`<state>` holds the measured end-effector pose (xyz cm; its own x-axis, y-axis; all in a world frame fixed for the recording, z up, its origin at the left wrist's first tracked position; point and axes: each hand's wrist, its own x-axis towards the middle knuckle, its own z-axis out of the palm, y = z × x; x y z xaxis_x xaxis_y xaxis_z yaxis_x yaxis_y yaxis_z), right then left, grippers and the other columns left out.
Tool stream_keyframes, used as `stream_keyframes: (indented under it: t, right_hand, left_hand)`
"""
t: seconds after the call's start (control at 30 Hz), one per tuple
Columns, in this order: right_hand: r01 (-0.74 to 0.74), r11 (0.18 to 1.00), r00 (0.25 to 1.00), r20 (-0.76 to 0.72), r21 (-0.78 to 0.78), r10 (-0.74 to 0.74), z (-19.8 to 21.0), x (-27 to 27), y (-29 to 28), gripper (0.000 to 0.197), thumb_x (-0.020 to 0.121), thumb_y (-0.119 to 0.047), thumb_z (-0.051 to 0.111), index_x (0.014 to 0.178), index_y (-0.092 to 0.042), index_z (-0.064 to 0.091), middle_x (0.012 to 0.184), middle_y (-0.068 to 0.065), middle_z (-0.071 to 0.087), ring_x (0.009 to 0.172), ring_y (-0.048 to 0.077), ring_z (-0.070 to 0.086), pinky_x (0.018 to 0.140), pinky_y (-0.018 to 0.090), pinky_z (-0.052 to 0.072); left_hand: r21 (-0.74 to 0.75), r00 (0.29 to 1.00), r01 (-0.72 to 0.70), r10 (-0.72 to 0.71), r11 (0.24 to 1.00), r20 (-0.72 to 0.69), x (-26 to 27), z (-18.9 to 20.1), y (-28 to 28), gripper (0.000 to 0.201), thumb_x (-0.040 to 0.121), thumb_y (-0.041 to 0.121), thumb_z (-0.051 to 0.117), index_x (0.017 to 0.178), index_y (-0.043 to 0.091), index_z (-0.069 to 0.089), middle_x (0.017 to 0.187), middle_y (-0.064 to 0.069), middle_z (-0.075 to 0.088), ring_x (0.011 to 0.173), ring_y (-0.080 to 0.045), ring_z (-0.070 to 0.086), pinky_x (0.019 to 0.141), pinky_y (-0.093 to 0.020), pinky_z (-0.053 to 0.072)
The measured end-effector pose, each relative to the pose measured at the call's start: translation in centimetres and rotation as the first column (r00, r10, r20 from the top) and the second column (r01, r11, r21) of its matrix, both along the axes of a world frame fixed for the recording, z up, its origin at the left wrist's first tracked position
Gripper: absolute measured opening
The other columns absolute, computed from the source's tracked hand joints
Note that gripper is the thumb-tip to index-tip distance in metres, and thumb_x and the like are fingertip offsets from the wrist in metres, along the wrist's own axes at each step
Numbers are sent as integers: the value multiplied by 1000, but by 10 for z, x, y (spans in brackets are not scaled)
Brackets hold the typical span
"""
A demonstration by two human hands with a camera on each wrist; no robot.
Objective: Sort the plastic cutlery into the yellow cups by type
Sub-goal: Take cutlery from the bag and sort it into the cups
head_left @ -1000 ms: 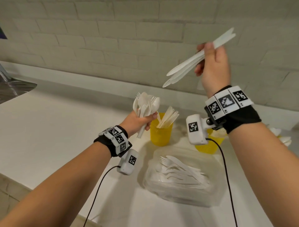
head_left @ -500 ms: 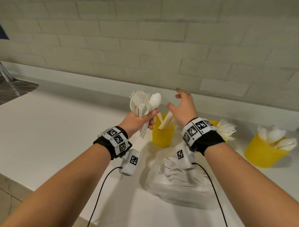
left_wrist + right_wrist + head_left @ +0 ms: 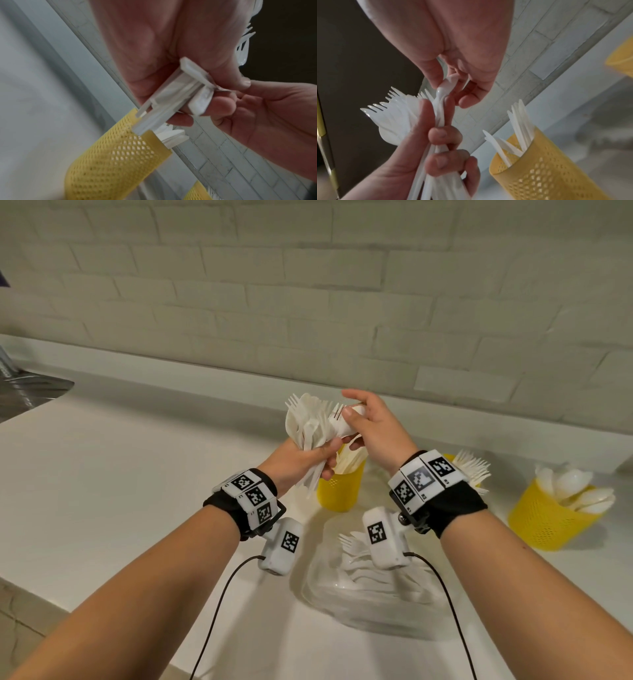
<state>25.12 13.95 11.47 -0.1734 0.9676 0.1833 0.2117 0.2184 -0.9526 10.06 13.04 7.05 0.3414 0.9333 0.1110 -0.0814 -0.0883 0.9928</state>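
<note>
Plastic cutlery is all over the place here: the left hand [image 3: 301, 455] has its fingers wrapped tight round a mixed bundle of forks and spoons [image 3: 310, 426], handles sticking out below the fist, heads fanned out on top. The right hand [image 3: 375, 429] is up against that bundle, thumb and fingers pinching the bowl of one spoon [image 3: 444, 86] that sits in the bunch. Right below the hands there's a yellow cup with knives [image 3: 340, 486] standing in it, points up in the right wrist view. Further right, a second yellow cup with forks [image 3: 471, 469] peeks out behind the right wrist, and a third yellow cup with spoons [image 3: 551, 517] sits well apart near the edge. Nearer the person, a clear plastic bag [image 3: 373, 601] lies on the white counter [image 3: 102, 491] with more cutlery inside.
</note>
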Motion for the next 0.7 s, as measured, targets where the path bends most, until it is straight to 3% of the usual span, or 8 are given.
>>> stream_keyframes:
  t: [0.13, 0.27, 0.37, 0.43, 0.5, 0.57, 0.63, 0.7]
  right_hand:
    - [1, 1000, 998, -64, 11, -1, 6, 2, -7, 39, 97, -16, 49, 135, -18, 43, 92, -5, 57, 71, 4, 57, 56, 11, 44]
    - [-25, 1000, 997, -78, 9, 26, 11, 3, -12, 40, 89, -13, 63, 128, -16, 54, 85, -4, 61, 64, -1, 57, 51, 4, 40]
    - [3, 999, 999, -50, -52, -5, 15, 5, -11, 24, 83, -16, 69, 106, -10, 71, 81, 4, 66, 59, 7, 53, 49, 10, 41]
    - [-4, 997, 1000, -12, -83, 3, 17, 7, -11, 19, 81, -20, 71, 97, -11, 74, 75, 3, 65, 54, 6, 50, 51, 14, 40]
    - [4, 996, 1000, -2, -87, -4, 17, 7, -11, 17, 79, -24, 74, 92, -14, 75, 65, -3, 64, 47, 4, 50, 48, 14, 40]
    - [49, 997, 998, -32, -65, -51, 15, 7, -11, 18, 78, -23, 75, 89, -8, 75, 63, -2, 64, 43, 3, 51, 44, 11, 40]
    - [101, 994, 992, -75, -44, -104, 13, 5, -11, 18, 78, -19, 75, 86, -3, 73, 65, 2, 64, 41, 3, 52, 42, 11, 40]
    - [148, 988, 983, -105, -40, -151, 12, 4, -11, 14, 79, -19, 74, 83, -6, 73, 67, 2, 65, 44, 5, 54, 42, 11, 40]
  left_hand:
    - [20, 1000, -11, 11, 1000, -20, 2, 2, -1, 19, 84, 30, 60, 95, 15, 63, 69, -2, 60, 60, -16, 57, 61, -25, 51]
    - [50, 998, -40, 43, 998, -50, 2, 3, -1, 24, 90, 12, 59, 111, 2, 60, 75, 6, 67, 67, -13, 59, 67, -28, 54]
    - [67, 998, -42, 45, 997, -44, 3, 2, -1, 39, 89, 13, 64, 124, 1, 53, 93, -17, 62, 67, -14, 59, 66, -33, 51]
    - [58, 999, -29, 32, 998, -37, 4, 1, -3, 46, 85, 18, 65, 127, 3, 52, 100, -24, 58, 66, -15, 58, 67, -35, 49]
    - [39, 997, -15, 18, 999, -69, 5, 1, -4, 39, 87, 20, 65, 122, 4, 56, 96, -16, 64, 65, -14, 57, 66, -33, 49]
    - [28, 994, -7, 10, 1000, -105, 6, 4, -6, 28, 93, 15, 60, 119, 6, 57, 85, 3, 70, 61, -9, 60, 62, -25, 51]
    - [27, 993, 3, 0, 1000, -115, 8, 6, -7, 26, 94, 14, 56, 119, 10, 56, 84, 6, 71, 62, -7, 63, 60, -22, 54]
    - [20, 994, 2, 0, 1000, -108, 10, 8, -8, 22, 94, 16, 56, 115, 15, 58, 94, 5, 71, 68, -8, 66, 61, -23, 56]
